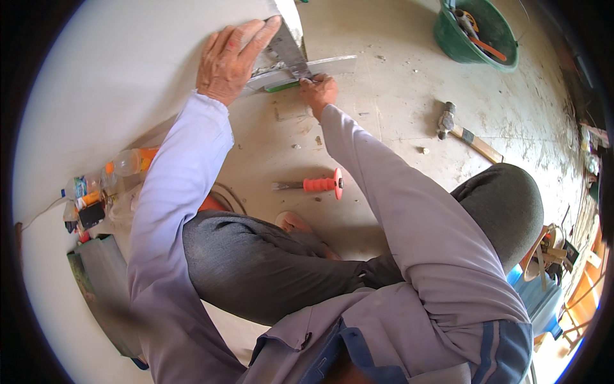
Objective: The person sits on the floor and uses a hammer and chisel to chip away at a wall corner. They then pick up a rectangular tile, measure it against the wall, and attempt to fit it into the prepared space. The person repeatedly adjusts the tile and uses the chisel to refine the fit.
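Observation:
My left hand (233, 61) lies against the white wall panel (128, 70), fingers stretched out. Its index fingertip touches the upper part of a flat grey metal straightedge (288, 50), which slants along the corner of the panel. At the lower end of that metal piece, the fingers of my right hand (318, 91) are pinched together. What they grip is hidden. A pale grey strip (336, 65) runs crosswise behind the fingers, and a narrow green piece (283, 86) lies beside it. Below on the floor is a chisel (316, 185) with a red grip and round hand guard.
A hammer (470, 137) with a wooden handle lies to the right. Beyond it stands a green bucket (476, 35) of tools. Plastic bottles (128, 163) are grouped by the wall at left. A blue water jug (540, 304) sits at lower right. Small debris dots the floor.

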The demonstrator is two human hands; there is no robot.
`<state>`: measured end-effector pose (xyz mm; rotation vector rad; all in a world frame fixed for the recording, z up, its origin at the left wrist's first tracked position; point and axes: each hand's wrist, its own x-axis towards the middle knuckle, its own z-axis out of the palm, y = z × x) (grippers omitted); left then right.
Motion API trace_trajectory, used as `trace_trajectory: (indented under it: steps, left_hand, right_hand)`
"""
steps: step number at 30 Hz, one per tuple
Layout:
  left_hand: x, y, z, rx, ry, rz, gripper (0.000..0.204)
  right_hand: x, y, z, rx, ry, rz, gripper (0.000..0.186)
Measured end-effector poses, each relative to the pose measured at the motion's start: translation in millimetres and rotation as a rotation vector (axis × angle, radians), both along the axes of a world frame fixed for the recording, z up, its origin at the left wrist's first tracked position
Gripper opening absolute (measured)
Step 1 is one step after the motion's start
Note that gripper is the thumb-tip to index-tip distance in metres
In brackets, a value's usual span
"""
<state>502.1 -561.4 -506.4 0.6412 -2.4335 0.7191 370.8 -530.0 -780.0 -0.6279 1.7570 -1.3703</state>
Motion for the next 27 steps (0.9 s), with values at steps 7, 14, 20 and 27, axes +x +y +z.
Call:
trace_trajectory:
  steps: [7,14,20,27]
  left_hand:
    - [9.5,10.3,0.2,-0.002,0.028,-0.004,0.051]
    - [5.9,13.9,-2.5,0.007,0.035,0.029,0.051]
    - [7.2,8.6,-11.6,-0.055,0.019,0.057,0.054]
    - [4.4,10.3,-16.3,-0.051,-0.005,0.080,0.057]
  right_hand:
    - [13.7,10.2,12.7,-0.019,-0.214,0.055,0.032]
    - [4.2,10.6,21.7,-0.026,-0.354,0.036,0.030]
    - [-1.5,12.3,34.0,-0.007,-0.322,0.081,0.027]
    - [-1.4,21.7,53.8,0.120,0.058,-0.007,0.037]
